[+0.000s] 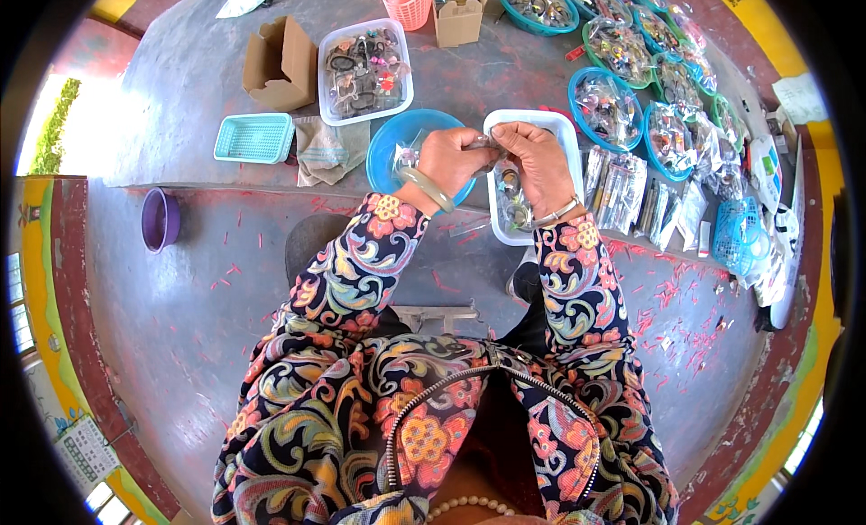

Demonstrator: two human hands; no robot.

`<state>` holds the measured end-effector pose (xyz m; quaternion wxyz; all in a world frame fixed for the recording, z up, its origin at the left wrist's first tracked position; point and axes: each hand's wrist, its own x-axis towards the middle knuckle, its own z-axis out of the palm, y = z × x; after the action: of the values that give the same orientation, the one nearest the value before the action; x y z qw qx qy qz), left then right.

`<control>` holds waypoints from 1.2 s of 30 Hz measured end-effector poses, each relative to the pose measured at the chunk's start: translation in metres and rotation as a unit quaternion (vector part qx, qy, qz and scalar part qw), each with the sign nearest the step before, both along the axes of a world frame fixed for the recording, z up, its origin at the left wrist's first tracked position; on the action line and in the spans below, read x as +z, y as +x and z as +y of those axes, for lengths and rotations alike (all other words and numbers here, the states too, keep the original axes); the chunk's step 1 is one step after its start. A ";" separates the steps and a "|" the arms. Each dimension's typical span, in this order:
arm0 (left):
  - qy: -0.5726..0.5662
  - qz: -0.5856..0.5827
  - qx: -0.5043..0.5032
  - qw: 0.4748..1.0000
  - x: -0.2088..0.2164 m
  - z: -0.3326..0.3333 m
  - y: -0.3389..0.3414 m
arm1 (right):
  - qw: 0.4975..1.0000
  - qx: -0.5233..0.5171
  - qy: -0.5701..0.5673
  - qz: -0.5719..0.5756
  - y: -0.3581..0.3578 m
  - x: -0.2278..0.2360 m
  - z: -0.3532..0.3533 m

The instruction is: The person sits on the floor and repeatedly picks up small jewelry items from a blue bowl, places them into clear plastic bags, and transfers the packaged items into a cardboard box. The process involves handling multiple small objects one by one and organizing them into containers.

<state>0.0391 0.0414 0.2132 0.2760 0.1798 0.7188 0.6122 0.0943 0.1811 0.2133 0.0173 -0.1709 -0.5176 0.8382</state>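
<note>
My left hand [448, 161], with a pale bangle at the wrist, is closed above the right side of a round blue basin [382, 155]. Facing it, my right hand [538, 167] is closed in a pinch over a white tray [497, 225]. The fingertips of both hands meet round a small dark, shiny thing, mostly hidden by the fingers. Clear plastic shows inside the basin beside my left hand. Within the white tray, below my right hand, lie small clear packets [512, 200] with dark ring-shaped items.
Left of the basin are a folded cloth [327, 151], a turquoise basket [253, 138], an open cardboard box [280, 65] and a white tray of packets [409, 83]. Several baskets of packets [605, 110] fill the right side. A purple tub [161, 220] stands lower left.
</note>
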 end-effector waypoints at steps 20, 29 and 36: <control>0.136 -0.193 0.007 0.972 -0.014 -0.005 -0.006 | 0.991 0.026 0.129 -0.017 -0.003 -0.003 0.003; 0.151 -0.201 -0.007 0.968 -0.014 -0.005 -0.007 | 0.997 0.029 0.070 -0.028 -0.003 -0.014 0.009; 0.119 -0.188 -0.065 0.973 -0.011 -0.006 -0.006 | 0.991 0.009 0.134 -0.018 -0.002 -0.007 0.005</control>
<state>0.0328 0.0357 0.2020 0.4223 0.1396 0.5631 0.6965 0.0920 0.1865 0.2068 0.0233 -0.1774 -0.6271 0.7581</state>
